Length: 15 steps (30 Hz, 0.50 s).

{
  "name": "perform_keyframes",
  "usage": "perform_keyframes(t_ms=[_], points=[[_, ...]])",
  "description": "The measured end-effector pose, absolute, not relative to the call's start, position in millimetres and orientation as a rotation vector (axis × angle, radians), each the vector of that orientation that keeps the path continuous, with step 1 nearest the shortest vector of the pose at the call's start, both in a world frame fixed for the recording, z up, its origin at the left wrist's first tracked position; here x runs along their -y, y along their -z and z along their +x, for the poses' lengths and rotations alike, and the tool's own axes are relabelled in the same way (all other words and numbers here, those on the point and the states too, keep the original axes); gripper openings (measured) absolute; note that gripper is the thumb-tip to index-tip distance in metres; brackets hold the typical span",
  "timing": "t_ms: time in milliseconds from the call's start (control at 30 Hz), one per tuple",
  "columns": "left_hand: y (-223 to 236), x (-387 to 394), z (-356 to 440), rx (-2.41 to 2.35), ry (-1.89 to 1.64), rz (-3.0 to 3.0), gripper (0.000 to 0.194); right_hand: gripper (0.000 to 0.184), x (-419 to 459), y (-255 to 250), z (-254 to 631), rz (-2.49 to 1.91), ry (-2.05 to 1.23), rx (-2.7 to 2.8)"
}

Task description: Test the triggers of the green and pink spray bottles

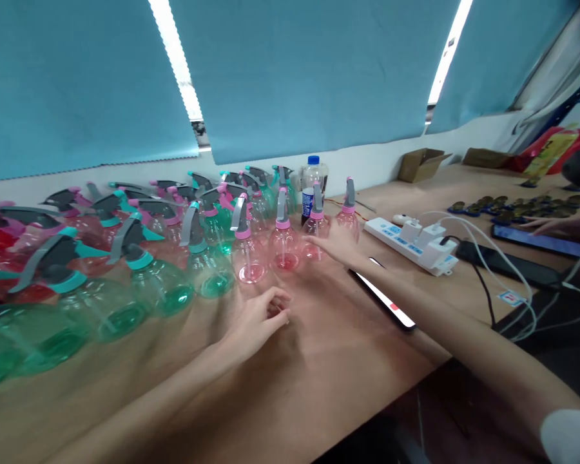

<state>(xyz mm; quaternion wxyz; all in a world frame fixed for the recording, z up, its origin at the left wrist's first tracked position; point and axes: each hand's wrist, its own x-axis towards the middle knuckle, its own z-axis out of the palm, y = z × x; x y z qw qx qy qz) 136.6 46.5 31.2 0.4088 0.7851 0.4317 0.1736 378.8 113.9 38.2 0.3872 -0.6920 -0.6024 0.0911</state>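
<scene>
Pink and green clear spray bottles stand upright on the brown table. My left hand (263, 314) hovers low over the table, its fingers loosely curled with a gap to the thumb and nothing visible inside. Just beyond it are a pink spray bottle (249, 258) and a second pink bottle (285, 245). My right hand (337, 241) reaches in at the end of the row, one finger stretched left across a pink bottle (314, 225). Partly behind that hand stands the rightmost pink bottle (348, 216). Whether the right hand touches either bottle, I cannot tell.
Several green bottles (159, 283) crowd the left. A blue-capped drink bottle (312, 180) stands behind the row. Beneath my right forearm lies a phone (391, 306). Rightward are a power strip (391, 235) with cables, a cardboard box (420, 166) and another person's hand (565, 227).
</scene>
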Motion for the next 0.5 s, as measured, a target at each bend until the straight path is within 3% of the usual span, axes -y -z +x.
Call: perform_keyframes(t_ms=[167, 500], points=[[-33, -42, 136, -1.088, -0.447, 1.992, 0.020, 0.054, -118, -39, 373, -1.882, -0.218, 1.502], [-39, -43, 144, -1.077, -0.525, 1.968, 0.019, 0.060, -104, -38, 380, -1.879, -0.184, 1.548]])
